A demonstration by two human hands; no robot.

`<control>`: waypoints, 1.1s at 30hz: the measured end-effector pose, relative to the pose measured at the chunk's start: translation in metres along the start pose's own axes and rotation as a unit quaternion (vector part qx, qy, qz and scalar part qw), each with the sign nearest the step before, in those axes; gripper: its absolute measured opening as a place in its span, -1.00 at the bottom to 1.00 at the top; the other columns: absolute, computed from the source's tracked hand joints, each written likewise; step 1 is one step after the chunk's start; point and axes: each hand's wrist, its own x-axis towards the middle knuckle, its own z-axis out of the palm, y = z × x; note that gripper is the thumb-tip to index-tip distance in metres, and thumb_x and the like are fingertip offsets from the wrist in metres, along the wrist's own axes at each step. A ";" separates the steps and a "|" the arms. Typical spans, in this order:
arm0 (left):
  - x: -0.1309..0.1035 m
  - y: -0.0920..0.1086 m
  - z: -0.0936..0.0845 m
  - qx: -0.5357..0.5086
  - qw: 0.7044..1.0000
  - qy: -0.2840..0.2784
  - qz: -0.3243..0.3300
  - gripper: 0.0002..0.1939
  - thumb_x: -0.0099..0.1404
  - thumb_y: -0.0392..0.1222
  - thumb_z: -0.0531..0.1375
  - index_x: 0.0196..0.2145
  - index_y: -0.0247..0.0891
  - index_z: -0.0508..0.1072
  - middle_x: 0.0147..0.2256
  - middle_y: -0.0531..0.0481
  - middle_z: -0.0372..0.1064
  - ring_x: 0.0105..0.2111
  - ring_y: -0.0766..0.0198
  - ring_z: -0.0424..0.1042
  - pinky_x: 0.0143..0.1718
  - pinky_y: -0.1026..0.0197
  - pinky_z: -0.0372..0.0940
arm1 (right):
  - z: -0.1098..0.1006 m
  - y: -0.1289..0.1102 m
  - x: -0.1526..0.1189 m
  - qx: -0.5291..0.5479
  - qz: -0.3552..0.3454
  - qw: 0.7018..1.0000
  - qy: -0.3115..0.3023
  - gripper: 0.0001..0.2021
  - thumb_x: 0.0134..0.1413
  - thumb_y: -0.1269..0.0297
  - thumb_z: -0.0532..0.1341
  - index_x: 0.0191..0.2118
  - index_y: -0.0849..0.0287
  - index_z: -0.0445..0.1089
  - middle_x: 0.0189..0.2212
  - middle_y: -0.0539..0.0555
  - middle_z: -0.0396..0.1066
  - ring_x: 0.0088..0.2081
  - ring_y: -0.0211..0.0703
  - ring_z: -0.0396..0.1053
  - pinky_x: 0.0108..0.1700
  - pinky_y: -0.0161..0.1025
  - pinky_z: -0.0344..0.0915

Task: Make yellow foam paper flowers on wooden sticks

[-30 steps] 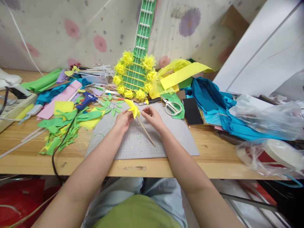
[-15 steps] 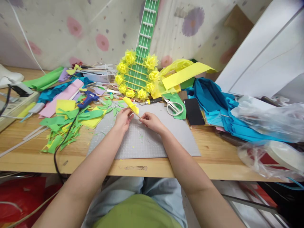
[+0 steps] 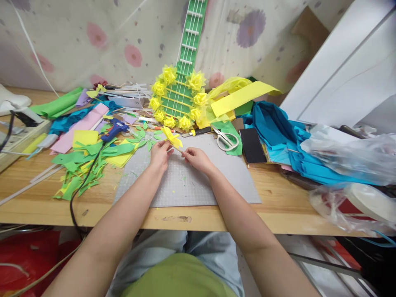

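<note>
Above the grey cutting mat [image 3: 182, 192], my left hand [image 3: 160, 156] is closed on a yellow paper flower [image 3: 172, 137] with loose, spread petals. A thin pale stick [image 3: 179, 149] runs from the flower toward my right hand [image 3: 197, 159], whose thumb and fingers pinch its end. Where my left fingertips grip is partly hidden behind the petals. Beyond the hands stands a green toy guitar [image 3: 177, 97], ringed with yellow paper roses [image 3: 185, 123] and strung with white strings. Green paper leaves [image 3: 142, 134] lie on the mat's far left corner.
A blue glue gun [image 3: 114, 130] rests on the left, its black cord hanging over the table edge by green paper scraps [image 3: 72, 185]. Scissors [image 3: 227, 141] and a black phone [image 3: 253, 145] lie right of the mat. Blue crepe paper [image 3: 278, 128] is piled farther right.
The yellow petals have turned and spread slightly around the stick. Both hands stay in nearly the same place.
</note>
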 end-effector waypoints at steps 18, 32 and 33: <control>0.001 0.002 -0.001 0.001 0.999 -0.012 -0.046 -0.94 0.03 -0.37 0.16 -0.46 -0.31 0.39 -0.45 0.00 0.41 -0.43 0.41 0.39 -0.41 0.37 0.28 | -0.005 -0.003 -0.001 -0.030 0.020 0.998 0.044 -0.86 -0.03 0.22 0.12 -0.51 0.14 0.22 -0.62 -0.06 0.35 -0.57 -0.32 0.22 -0.47 -0.34 0.06; 0.001 0.008 -0.002 -0.002 0.999 0.014 -0.032 -0.95 0.04 -0.39 0.20 -0.49 -0.32 0.39 -0.54 0.05 0.38 -0.49 0.44 0.37 -0.50 0.43 0.28 | -0.001 -0.002 -0.001 -0.044 -0.012 0.998 0.044 -0.85 0.06 0.21 0.04 -0.44 0.12 0.23 -0.57 -0.07 0.35 -0.55 -0.33 0.20 -0.44 -0.35 0.06; 0.000 0.008 -0.002 -0.002 0.999 0.014 -0.036 -0.95 0.04 -0.38 0.21 -0.48 -0.32 0.39 -0.54 0.04 0.38 -0.49 0.44 0.37 -0.50 0.43 0.27 | -0.001 -0.002 -0.002 -0.051 -0.021 0.997 0.058 -0.86 0.04 0.19 0.06 -0.43 0.12 0.23 -0.55 -0.07 0.35 -0.53 -0.32 0.21 -0.43 -0.35 0.07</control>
